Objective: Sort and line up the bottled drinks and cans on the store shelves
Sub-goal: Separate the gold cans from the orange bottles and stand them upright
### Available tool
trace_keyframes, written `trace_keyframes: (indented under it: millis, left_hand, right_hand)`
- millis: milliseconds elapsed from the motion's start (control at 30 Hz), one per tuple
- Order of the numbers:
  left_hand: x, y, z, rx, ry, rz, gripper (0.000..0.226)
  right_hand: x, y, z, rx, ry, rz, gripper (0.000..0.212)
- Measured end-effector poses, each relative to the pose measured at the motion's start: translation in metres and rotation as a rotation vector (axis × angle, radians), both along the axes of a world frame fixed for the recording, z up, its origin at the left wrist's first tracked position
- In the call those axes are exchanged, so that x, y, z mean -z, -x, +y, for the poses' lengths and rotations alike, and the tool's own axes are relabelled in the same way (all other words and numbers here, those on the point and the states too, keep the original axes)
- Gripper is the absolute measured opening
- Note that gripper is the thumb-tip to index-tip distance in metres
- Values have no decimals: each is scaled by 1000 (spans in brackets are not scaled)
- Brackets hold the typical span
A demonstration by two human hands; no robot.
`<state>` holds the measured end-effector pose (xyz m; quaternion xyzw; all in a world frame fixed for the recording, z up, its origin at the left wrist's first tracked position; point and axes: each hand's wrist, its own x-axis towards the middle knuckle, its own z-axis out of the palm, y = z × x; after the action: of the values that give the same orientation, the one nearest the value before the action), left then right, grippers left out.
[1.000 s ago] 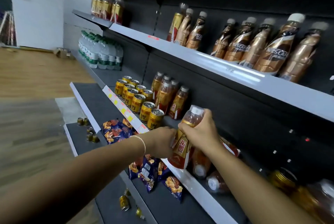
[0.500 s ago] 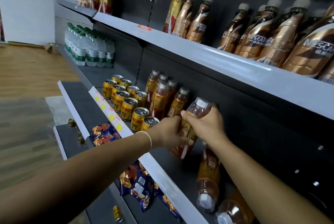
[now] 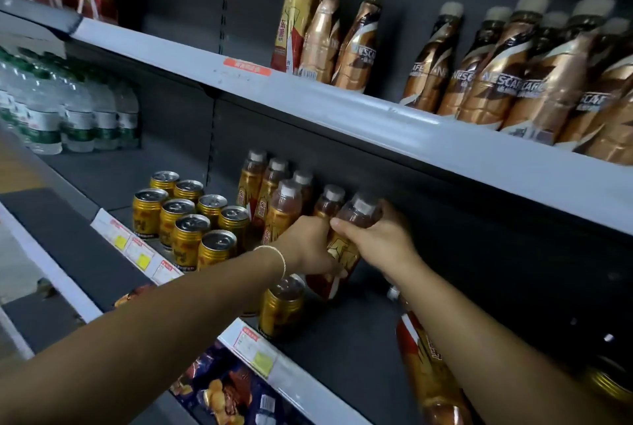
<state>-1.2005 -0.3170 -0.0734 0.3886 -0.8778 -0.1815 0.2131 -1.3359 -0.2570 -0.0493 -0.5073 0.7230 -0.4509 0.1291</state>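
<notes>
Mid-placement here: my left hand [image 3: 307,246] and right hand [image 3: 381,240] are both curled around one amber bottle [image 3: 344,253], tilted, just right of the standing bottle group [image 3: 274,195]. Next up, I reckon: straighten it and snug it against that group.

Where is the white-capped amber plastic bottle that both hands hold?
Head view, middle shelf: the amber plastic bottle leans, gripped by left hand and right hand, just right of the upright matching bottles, behind a lone gold can.

Snack packets [image 3: 222,393], perhaps crisps, price labels [image 3: 137,251]
</notes>
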Motion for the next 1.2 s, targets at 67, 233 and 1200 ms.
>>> trace_keyframes:
  millis: [67, 233, 1200]
  left_hand:
    - [-5, -10, -16, 10, 38, -81, 31]
    - [-29, -46, -61, -7, 205, -62, 8]
    - [20, -62, -153, 73, 25, 225, 54]
  right_hand:
    - [7, -11, -12, 17, -7, 29, 46]
    - [28, -30, -38, 98, -35, 75, 42]
    - [47, -69, -109, 265, -83, 198, 25]
